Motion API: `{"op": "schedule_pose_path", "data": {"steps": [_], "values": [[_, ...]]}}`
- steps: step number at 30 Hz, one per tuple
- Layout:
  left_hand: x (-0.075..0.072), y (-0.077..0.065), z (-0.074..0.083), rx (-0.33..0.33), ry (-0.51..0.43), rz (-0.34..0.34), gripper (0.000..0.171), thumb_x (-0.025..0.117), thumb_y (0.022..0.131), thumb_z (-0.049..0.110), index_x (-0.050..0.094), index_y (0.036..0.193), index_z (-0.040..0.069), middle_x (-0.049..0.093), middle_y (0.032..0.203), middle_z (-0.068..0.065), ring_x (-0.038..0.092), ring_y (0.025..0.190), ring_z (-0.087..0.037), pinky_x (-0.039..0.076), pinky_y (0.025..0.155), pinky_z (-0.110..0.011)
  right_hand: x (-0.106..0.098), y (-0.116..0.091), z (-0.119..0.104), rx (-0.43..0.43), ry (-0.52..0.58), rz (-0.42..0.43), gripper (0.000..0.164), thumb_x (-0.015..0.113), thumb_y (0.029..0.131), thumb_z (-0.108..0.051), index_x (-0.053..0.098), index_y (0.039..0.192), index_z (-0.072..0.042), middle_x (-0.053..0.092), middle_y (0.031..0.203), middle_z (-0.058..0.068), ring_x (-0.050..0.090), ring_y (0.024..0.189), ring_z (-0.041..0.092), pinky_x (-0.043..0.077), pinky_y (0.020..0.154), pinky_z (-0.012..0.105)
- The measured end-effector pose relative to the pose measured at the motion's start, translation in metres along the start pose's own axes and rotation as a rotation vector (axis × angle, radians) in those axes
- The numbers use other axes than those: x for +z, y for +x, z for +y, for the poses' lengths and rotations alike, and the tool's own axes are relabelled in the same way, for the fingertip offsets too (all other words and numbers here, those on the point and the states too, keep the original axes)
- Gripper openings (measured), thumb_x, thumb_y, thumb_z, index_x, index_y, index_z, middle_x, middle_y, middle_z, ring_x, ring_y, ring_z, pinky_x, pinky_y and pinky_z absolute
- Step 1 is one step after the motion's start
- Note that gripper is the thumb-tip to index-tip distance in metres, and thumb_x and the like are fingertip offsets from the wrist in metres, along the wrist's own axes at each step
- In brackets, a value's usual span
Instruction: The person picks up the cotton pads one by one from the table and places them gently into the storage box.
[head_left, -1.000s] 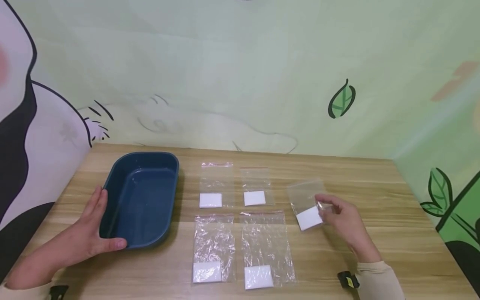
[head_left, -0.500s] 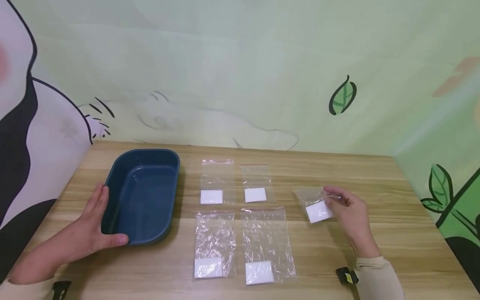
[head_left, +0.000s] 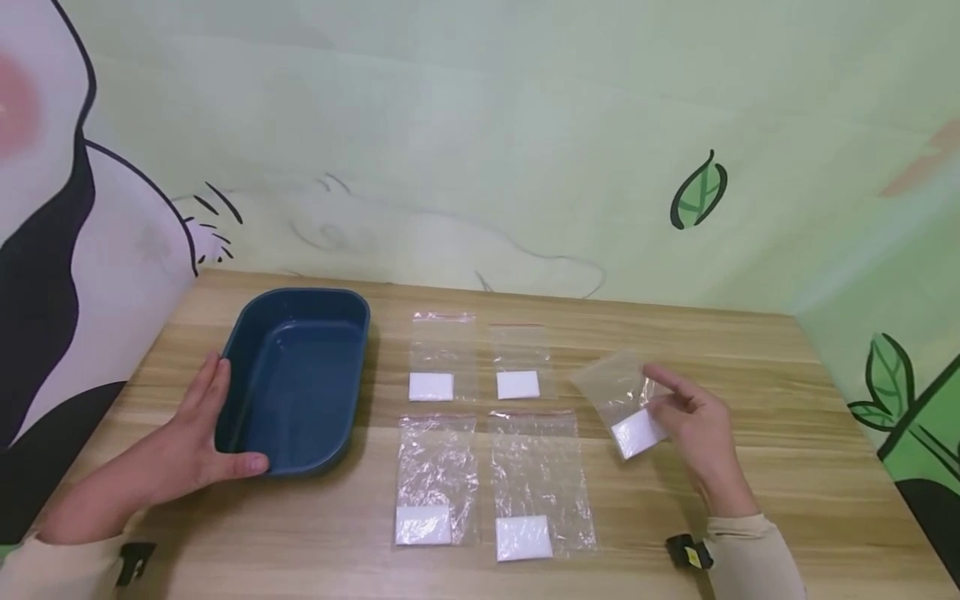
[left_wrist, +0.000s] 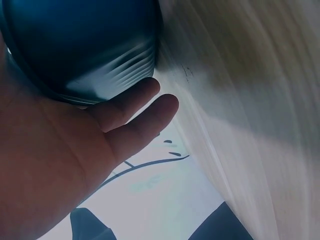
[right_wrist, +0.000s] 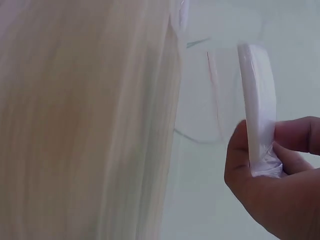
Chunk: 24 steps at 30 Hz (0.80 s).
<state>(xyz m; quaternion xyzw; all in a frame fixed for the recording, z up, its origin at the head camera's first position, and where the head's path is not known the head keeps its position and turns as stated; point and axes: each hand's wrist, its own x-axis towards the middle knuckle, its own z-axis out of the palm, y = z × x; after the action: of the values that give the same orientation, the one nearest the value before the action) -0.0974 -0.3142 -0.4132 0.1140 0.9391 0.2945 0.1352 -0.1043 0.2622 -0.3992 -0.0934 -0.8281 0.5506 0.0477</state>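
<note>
Small clear plastic zip bag (head_left: 625, 400) holding a white square pad (head_left: 638, 432) is being gripped by the right hand (head_left: 693, 425), raised off the light wooden table (head_left: 750, 467) on its right side and tilted, with the pad at the bag's lower end. The right wrist view is showing the thumb and fingers (right_wrist: 295, 135) pinching the pad end of the bag (right_wrist: 257, 105) edge-on, so the hand is curling closed around it. To the left of the held bag, four more clear plastic zip bags are lying flat in two rows: two smaller bags (head_left: 442, 354) (head_left: 519, 358) with red seal strips in the far row, and two larger crinkled bags (head_left: 437, 479) (head_left: 536, 483) in the near row, each containing a white pad at its near end. Further left, a dark blue oval plastic tray (head_left: 296, 379) is standing on the table. The left hand (head_left: 191, 442) is resting against the tray's near left corner, fingers lying straight along the outer wall and thumb touching the near rim; the left wrist view is showing the relaxed fingers (left_wrist: 135, 115) beside the tray wall (left_wrist: 90, 45). Behind the table, a pale green cartoon-printed wall (head_left: 525, 125) is standing.
</note>
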Motion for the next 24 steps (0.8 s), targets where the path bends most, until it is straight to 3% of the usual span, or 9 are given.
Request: {"op": "schedule_pose_path", "data": {"steps": [4,7,10,13,16,20,24], "values": [[0.0,0.001,0.002,-0.002,0.007,-0.001,0.135,0.084,0.081,0.046,-0.019,0.155,-0.001,-0.029,0.161,-0.021,0.012,0.138,-0.065,0.03,0.098,-0.075,0.005,0.001,-0.003,0.012,0.063,-0.084,0.053,0.056,0.095,0.009,0.05,0.146,0.001,0.054,0.138,0.022,0.058,0.096,0.007,0.054,0.077,0.021],[0.0,0.001,0.003,-0.006,-0.002,-0.004,0.135,0.084,0.081,0.046,-0.019,0.155,-0.002,-0.028,0.161,-0.022,0.011,0.139,-0.064,0.029,0.099,-0.075,0.01,0.002,-0.004,0.022,0.207,-0.162,0.054,0.051,0.096,0.012,0.043,0.149,0.005,0.046,0.15,0.016,0.056,0.104,0.01,0.053,0.082,0.022],[0.0,0.002,0.003,-0.012,-0.013,-0.007,0.136,0.084,0.081,0.046,-0.019,0.155,-0.002,-0.027,0.161,-0.023,0.007,0.141,-0.063,0.027,0.1,-0.075,0.016,0.002,-0.004,0.07,0.37,-0.226,0.051,0.049,0.096,0.013,0.044,0.146,0.008,0.055,0.141,0.009,0.058,0.104,0.013,0.054,0.08,0.025],[0.0,0.003,0.004,-0.018,-0.007,-0.008,0.136,0.084,0.08,0.048,-0.018,0.155,-0.002,-0.027,0.161,-0.023,0.009,0.141,-0.062,0.027,0.101,-0.075,0.02,0.001,-0.004,0.141,0.473,-0.255,0.046,0.049,0.095,0.013,0.055,0.14,0.003,0.062,0.129,-0.002,0.058,0.105,0.013,0.053,0.078,0.025],[-0.001,0.003,0.005,-0.023,-0.002,-0.011,0.137,0.084,0.08,0.049,-0.019,0.156,-0.001,-0.027,0.161,-0.023,0.012,0.14,-0.064,0.028,0.101,-0.075,0.023,0.0,-0.006,0.183,0.501,-0.272,0.048,0.048,0.096,0.012,0.054,0.142,0.001,0.057,0.137,0.0,0.057,0.108,0.013,0.053,0.082,0.026],[-0.002,0.0,0.005,-0.023,-0.002,-0.014,0.137,0.084,0.08,0.049,-0.021,0.155,0.001,-0.028,0.161,-0.023,0.014,0.138,-0.065,0.029,0.1,-0.074,0.026,-0.001,-0.008,0.18,0.479,-0.295,0.059,0.046,0.095,0.013,0.032,0.153,0.007,0.034,0.158,0.014,0.057,0.106,0.012,0.054,0.085,0.026],[-0.004,-0.002,0.005,-0.025,0.002,-0.015,0.137,0.083,0.081,0.049,-0.022,0.155,0.001,-0.029,0.161,-0.023,0.017,0.136,-0.066,0.03,0.1,-0.074,0.031,-0.001,-0.012,0.159,0.46,-0.322,0.068,0.045,0.093,0.015,0.023,0.156,0.006,0.02,0.165,0.017,0.053,0.089,0.007,0.051,0.078,0.02]]}}
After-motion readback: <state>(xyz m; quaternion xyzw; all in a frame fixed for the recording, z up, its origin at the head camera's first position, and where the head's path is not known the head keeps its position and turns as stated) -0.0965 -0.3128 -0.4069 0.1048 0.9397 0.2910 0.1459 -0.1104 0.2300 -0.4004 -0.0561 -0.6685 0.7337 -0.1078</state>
